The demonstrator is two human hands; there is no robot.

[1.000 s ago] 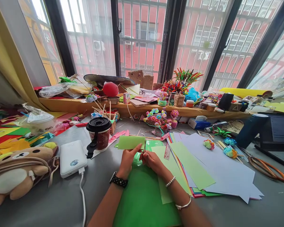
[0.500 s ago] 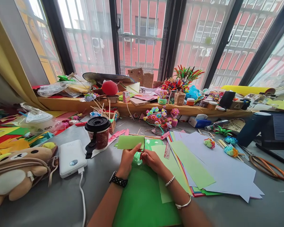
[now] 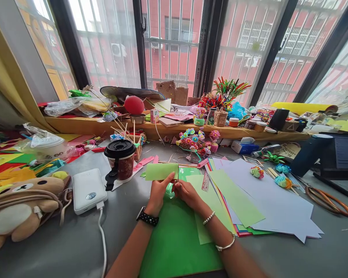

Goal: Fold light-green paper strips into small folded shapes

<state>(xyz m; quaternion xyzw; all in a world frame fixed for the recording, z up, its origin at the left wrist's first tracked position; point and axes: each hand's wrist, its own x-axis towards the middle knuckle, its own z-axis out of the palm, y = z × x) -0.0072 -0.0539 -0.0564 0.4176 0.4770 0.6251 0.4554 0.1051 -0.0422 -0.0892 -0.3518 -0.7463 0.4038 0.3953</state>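
A light green paper rectangle (image 3: pixel 161 172) is pinched in my left hand (image 3: pixel 159 192), thumb on top, over the far end of the green mat (image 3: pixel 174 235). My right hand (image 3: pixel 188 196) is closed around a small pair of scissors (image 3: pixel 178 177), whose thin dark blades stand upright at the paper's right edge. The scissors' handles are mostly hidden by my fingers. Just right of my hands lie larger light green sheets (image 3: pixel 234 197) and a small pink patterned ruler (image 3: pixel 205 181).
White sheets (image 3: pixel 275 204) spread to the right, near orange-handled scissors (image 3: pixel 330 199). To the left stand a lidded coffee cup (image 3: pixel 120 160), a white power bank (image 3: pixel 89 191) with its cable, and a plush bear (image 3: pixel 26 208). Paper flowers (image 3: pixel 194 139) sit below the cluttered windowsill.
The view has shifted slightly. Both hands keep their hold at the paper's right edge, and the scissor blades appear closer together against the edge than before.
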